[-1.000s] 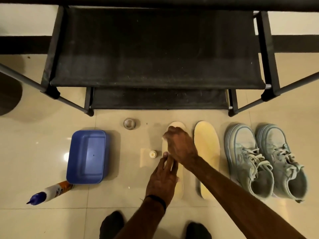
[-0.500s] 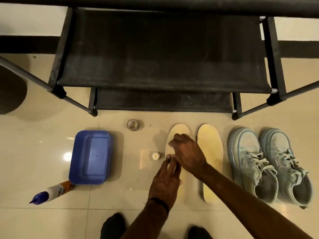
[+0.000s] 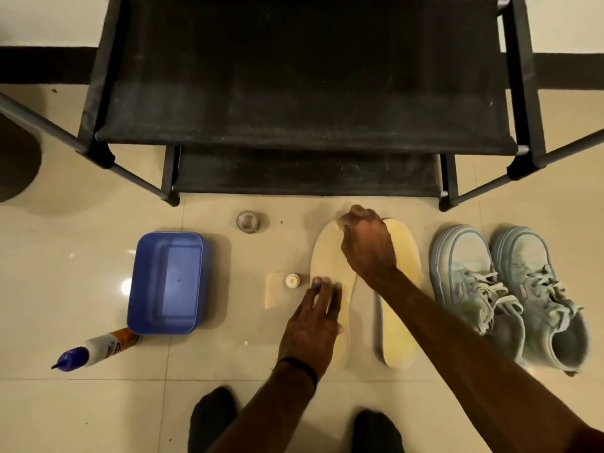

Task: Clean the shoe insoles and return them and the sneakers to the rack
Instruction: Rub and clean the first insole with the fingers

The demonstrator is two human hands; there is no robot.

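Nearest me are the person's two dark-socked feet (image 3: 212, 420), planted on the tile just short of the left insole (image 3: 327, 256), which I'll use as my marker. The left hand (image 3: 313, 325) lies flat on that insole's heel half, fingers spread and pressing down, holding nothing; I take it the palm is there to pin the insole so it doesn't skate on the glossy floor. The right hand (image 3: 367, 246) reaches across to the toe end of the same insole, fingers curled and bunched downward as if rubbing; whether a cloth or wipe sits under them I cannot tell. Touching distance to the right of the marked insole lies the second insole (image 3: 400, 325), parallel and waiting, and beyond that, further right, the pair of pale sneakers (image 3: 510, 295) stand side by side, toes toward the rack. Just left of the insole sits a small white cap (image 3: 292, 280), then the blue tub (image 3: 166, 282), with a squeeze bottle (image 3: 94, 349) lying on its side by the tub's near corner, all within arm's reach, sensibly. Past the insole's toe, a little leftward, is a tape roll (image 3: 247, 221). Farthest off stands the black rack (image 3: 304, 93), its shelves bare and ready for everything to go back.
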